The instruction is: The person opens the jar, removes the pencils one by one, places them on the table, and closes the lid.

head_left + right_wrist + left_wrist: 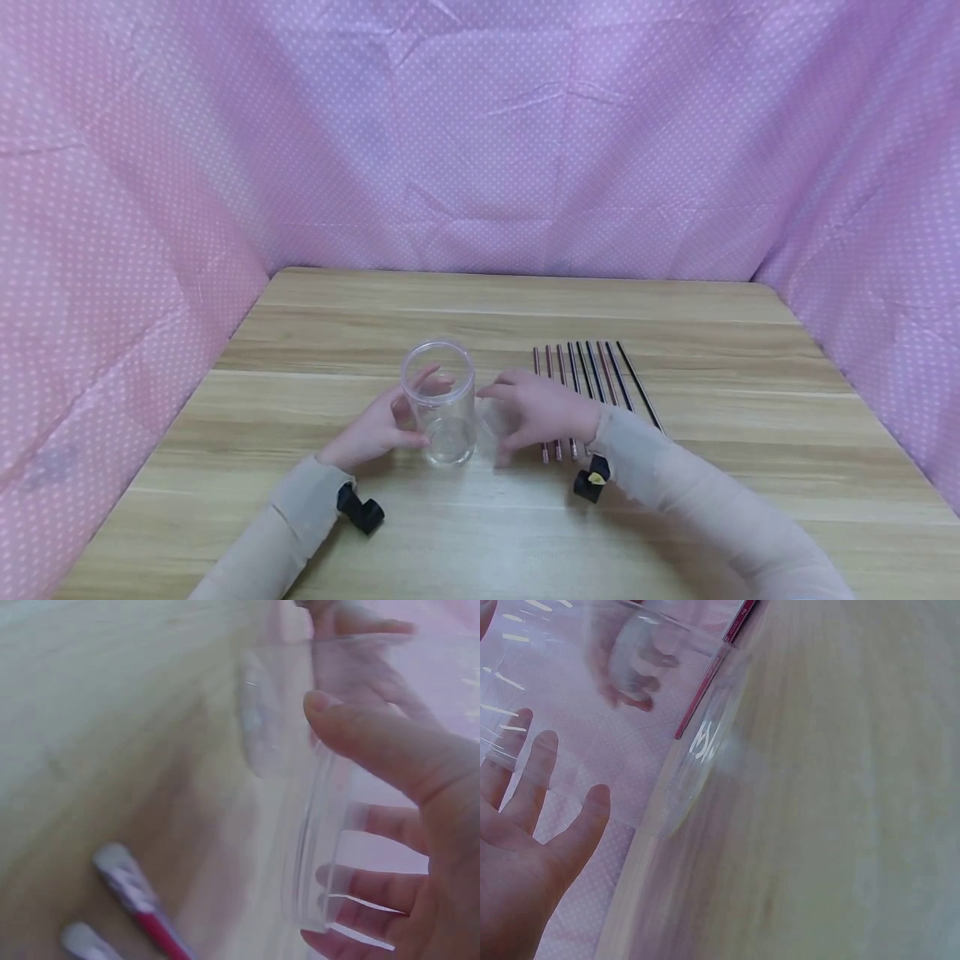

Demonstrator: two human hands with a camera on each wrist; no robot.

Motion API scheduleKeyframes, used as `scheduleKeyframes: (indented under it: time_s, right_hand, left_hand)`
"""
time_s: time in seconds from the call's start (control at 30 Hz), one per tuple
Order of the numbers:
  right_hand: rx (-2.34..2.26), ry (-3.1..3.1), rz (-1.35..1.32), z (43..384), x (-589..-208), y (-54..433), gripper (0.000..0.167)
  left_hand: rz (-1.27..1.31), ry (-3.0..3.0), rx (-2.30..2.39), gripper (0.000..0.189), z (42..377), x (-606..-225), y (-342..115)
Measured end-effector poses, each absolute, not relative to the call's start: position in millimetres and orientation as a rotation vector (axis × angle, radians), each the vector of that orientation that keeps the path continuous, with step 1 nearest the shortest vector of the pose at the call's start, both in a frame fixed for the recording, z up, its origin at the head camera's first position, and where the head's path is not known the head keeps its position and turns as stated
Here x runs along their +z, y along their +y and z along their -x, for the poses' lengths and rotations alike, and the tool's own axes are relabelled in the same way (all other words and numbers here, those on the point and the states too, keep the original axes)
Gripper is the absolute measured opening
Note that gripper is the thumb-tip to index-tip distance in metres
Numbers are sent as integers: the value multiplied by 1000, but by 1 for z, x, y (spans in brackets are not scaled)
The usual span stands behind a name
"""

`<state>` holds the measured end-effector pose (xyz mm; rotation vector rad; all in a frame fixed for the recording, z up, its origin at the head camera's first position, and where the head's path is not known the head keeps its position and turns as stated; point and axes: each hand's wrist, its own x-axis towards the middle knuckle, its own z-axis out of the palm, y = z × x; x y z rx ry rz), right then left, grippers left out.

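A clear plastic jar (452, 421) stands upright and uncovered on the table. My left hand (378, 427) curves around its left side, thumb in front and fingers behind; the left wrist view shows these fingers (529, 780) spread along the clear wall. Just right of the jar, my right hand (540, 408) holds a clear round lid (319, 847) by its edge, thumb on one face and fingers on the other. Seen in the head view, the lid (492, 421) is faint and blurred beside the jar. Several pencils (587, 367) lie under and beyond the right hand, partly covered by it.
The pencils lie side by side in a row, red and dark ones, with pale eraser ends (116, 862) toward me. The wooden table (337, 317) has pink dotted cloth (480, 150) hanging along its back and sides. Each wrist wears a black camera mount (362, 510).
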<state>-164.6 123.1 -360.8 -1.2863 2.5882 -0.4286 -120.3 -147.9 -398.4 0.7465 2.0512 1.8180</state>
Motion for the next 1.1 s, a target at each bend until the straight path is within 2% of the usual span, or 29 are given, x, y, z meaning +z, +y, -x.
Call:
scheduleKeyframes:
  time_s: [0.33,0.6,0.83,1.1]
  right_hand:
    - [-622,2664,1156,174,-340,132,87]
    - [-783,2757,1266,176,-328,134,79]
    - [-1198,2719,1211,176,-317,133,67]
    - [-1486,2621,1332,171,-308,121,70]
  left_hand:
    - [-758,2044,1818,93,121,-400,-149]
    - [-771,2066,1805,92,122,-400,-150]
    - [-784,2024,1825,94,122,-400,-148]
    - [-808,2027,1833,95,123,-400,-148]
